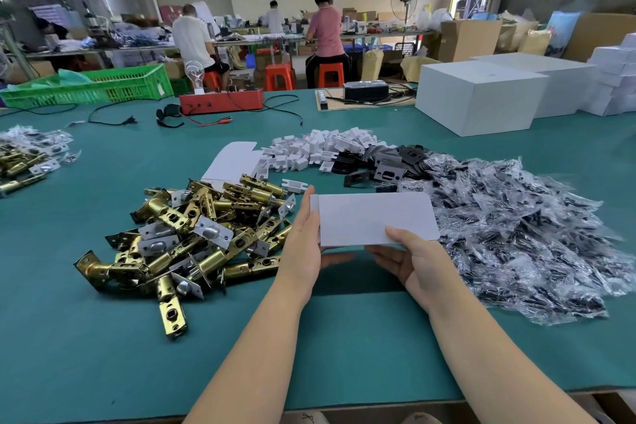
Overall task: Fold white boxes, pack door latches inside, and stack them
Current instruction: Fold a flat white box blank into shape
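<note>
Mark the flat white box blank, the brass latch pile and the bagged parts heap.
flat white box blank (371, 217), head view, middle of its face
brass latch pile (192, 237), head view, centre of the pile
bagged parts heap (523, 227), head view, middle of the clear bags
</note>
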Demonstrator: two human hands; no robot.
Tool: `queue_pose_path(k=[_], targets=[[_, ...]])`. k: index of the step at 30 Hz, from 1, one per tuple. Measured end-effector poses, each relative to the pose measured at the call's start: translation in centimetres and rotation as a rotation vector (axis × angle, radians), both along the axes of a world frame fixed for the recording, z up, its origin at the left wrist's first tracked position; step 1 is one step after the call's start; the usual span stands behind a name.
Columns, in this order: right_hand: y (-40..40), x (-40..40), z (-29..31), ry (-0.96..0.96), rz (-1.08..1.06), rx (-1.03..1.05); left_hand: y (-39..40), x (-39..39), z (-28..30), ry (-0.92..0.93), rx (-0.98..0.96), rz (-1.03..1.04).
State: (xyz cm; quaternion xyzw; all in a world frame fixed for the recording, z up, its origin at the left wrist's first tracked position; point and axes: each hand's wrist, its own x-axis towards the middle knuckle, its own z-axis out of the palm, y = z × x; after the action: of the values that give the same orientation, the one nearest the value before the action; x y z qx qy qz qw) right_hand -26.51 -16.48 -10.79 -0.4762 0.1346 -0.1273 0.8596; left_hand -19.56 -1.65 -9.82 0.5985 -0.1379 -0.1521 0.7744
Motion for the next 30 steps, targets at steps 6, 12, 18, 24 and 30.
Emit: queue_pose_path(k=[6, 12, 18, 24, 30], targets=[[0.6, -0.2, -0.1, 0.015, -0.04, -0.164, 0.3, -0.8, -0.3, -0.02, 0.054, -0.103], [0.8, -0.5, 0.1, 0.018, -0.083, -0.263, 0.2, -0.5, -0.5, 0.022, 0.057, -0.069], [1.2, -0.4, -0.1, -0.036, -0.18, -0.428, -0.4, 0.3, -0.6, 0.106, -0.119, 0.021], [0.9, -0.4, 0.1, -0.112, -0.379, -0.593, -0.1, -0.3, -0.7, -0.125, 0.182, 0.025], [1.4, -0.9, 0.1, -0.135, -0.499, -0.99, -0.5, -1.2, -2.1, -0.692, 0.788, 0.083]])
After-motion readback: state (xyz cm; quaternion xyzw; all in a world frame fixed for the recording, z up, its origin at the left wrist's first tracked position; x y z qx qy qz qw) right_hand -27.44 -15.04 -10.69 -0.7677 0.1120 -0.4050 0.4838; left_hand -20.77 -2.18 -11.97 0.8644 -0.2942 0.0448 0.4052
